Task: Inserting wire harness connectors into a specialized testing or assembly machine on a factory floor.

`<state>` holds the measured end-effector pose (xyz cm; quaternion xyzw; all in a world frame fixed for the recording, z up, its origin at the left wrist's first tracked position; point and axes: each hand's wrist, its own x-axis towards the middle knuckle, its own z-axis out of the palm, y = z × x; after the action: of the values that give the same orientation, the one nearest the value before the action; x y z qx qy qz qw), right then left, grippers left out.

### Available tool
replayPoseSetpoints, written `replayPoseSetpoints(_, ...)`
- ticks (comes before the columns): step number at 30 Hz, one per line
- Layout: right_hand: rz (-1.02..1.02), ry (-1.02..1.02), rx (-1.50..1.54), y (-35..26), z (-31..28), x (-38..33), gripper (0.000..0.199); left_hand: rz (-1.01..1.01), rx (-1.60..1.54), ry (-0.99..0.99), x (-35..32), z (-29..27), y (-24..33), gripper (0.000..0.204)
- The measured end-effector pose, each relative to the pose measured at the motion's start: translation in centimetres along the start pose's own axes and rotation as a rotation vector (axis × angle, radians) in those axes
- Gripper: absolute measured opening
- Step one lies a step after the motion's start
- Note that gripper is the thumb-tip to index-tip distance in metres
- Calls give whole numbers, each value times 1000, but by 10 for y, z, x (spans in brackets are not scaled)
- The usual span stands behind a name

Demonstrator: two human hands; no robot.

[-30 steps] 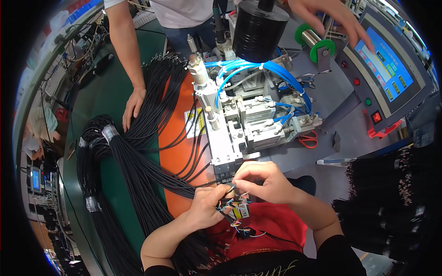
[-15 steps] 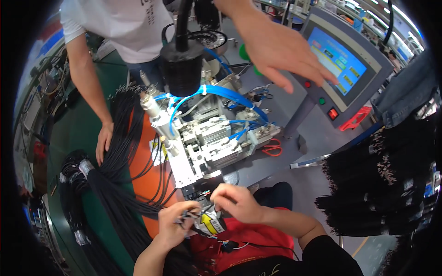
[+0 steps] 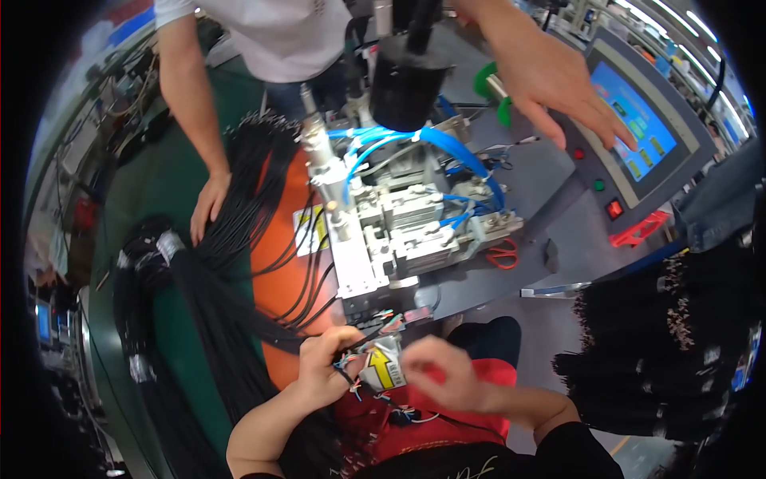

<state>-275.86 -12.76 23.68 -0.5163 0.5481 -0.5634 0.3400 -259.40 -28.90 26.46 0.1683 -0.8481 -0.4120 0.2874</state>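
Note:
My left hand (image 3: 323, 369) is closed around a black cable (image 3: 369, 338) whose thin coloured wires (image 3: 391, 322) fan out at the machine's front end. More coloured wire ends (image 3: 351, 375) poke out below its fingers. Just right of it is a silvery plate with a yellow arrow label (image 3: 384, 369). My right hand (image 3: 445, 375) is beside that plate, fingers bent and smeared by motion; whether it pinches anything is unclear. The bench machine (image 3: 407, 223), with metal cylinders and blue air tubes, stands directly ahead of both hands.
Bundles of black cables (image 3: 211, 295) lie on the green and orange mat at left. A co-worker's hand (image 3: 558, 80) reaches over a touch-screen panel (image 3: 638, 120); their other hand (image 3: 211, 203) rests by the cables. More black cables (image 3: 638, 359) hang at right. A dark lamp head (image 3: 408, 84) overhangs the machine.
My right hand has moved right, away from the cable end and my left hand. The whole view has shifted, so the machine appears farther right. The co-worker's hand stays at the screen.

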Motion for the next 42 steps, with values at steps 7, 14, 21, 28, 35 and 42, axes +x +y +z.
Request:
replayPoseSetpoints(7,174,-56,534,-12,5,51,20,17,-115,-92,0,-1,5,26)
replayPoseSetpoints(14,231,-43,495,-9,6,53,15,123,-55,-34,4,7,0,34)
replayPoseSetpoints(21,490,-251,705,-3,-15,68,11,136,51,-164,6,0,7,35)
replayPoseSetpoints(28,396,-118,695,-8,0,61,10,187,81,-100,7,5,5,39)
replayPoseSetpoints(35,235,-97,555,-4,4,59,19,122,243,-145,5,8,9,37)
replayPoseSetpoints(42,-527,135,-466,-6,25,53,29,150,163,-82,0,6,3,32)
